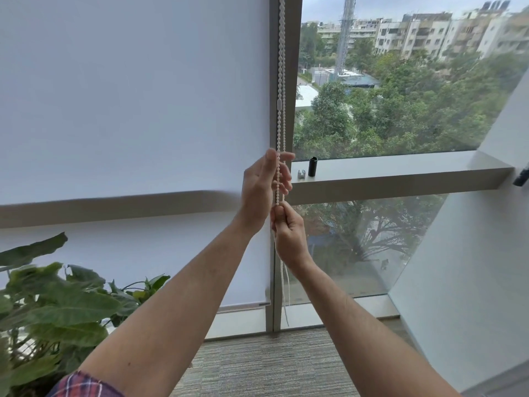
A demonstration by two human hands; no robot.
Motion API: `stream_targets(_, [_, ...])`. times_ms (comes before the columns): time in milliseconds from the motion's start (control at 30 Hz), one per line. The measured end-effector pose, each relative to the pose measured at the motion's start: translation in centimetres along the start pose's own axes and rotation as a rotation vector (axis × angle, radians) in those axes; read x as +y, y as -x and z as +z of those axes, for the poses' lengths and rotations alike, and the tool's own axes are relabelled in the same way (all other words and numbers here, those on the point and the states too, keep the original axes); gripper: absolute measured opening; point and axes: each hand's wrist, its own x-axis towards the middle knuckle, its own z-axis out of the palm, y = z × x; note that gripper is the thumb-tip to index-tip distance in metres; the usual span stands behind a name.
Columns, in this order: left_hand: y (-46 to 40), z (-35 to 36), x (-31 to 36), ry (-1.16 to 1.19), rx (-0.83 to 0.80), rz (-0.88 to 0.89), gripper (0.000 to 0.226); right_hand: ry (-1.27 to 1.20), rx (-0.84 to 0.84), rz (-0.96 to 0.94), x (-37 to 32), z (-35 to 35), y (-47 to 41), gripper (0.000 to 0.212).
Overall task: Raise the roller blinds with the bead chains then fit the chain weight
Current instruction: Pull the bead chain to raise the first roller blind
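1. Chain [281, 81]: white beads, two strands hanging along the mullion [292, 67], with a small white connector on it above the hands.
2. Left hand [259, 187] was loosely curled around the strands, fingers part open, not clamped.
3. Right hand [287, 230] sat just below, fisted tight on the chain; slack trailed down toward the floor.
4. Blind [128, 110]: white, down on the left pane.
5. Black weight [312, 167] stood upright on the sill [400, 170], small grey clip [301, 174] beside it.
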Motion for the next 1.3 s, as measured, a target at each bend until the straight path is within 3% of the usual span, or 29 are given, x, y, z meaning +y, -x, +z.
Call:
stream_targets(100, [-0.5, 1.4, 1.1, 0.044, 0.008, 0.061, 0.041, 0.030, -0.004, 0.006, 1.4, -0.1, 1.0, 0.039])
stream_targets(333, [0.7, 2.1, -0.9, 0.081, 0.090, -0.028, 0.044, 0.089, -0.061, 0.094, 4.3, -1.0, 3.3, 0.041])
stream_targets(667, [3.4, 1.0, -3.7, 0.057, 0.154, -0.097, 0.044, -0.005, -0.286, 0.304, 5.4, -1.9, 4.8, 0.037])
stream_targets(767, [3.4, 0.9, -3.6, 0.043, 0.154, -0.088, 0.043, 0.015, -0.260, 0.340, 4.5, -2.8, 2.8, 0.053])
stream_targets(867, [3.8, 0.5, -4.3, 0.018, 0.149, -0.093, 0.043, -0.064, -0.149, 0.279, 2.2, -3.3, 0.2, 0.064])
stream_targets(1000, [5.5, 0.1, -6.2, 0.028, 0.132, -0.148, 0.047, -0.182, -0.070, 0.160, -1.8, -2.9, -2.5, 0.051])
stream_targets(1167, [7.0, 0.3, -7.4, 0.037, 0.117, -0.225, 0.054, -0.309, -0.171, 0.039, -6.1, -1.1, -4.0, 0.047])
stream_targets(1300, [7.2, 0.4, -7.8, 0.043, 0.132, -0.254, 0.050, -0.295, -0.054, 0.014, -6.4, 0.0, -4.2, 0.040])
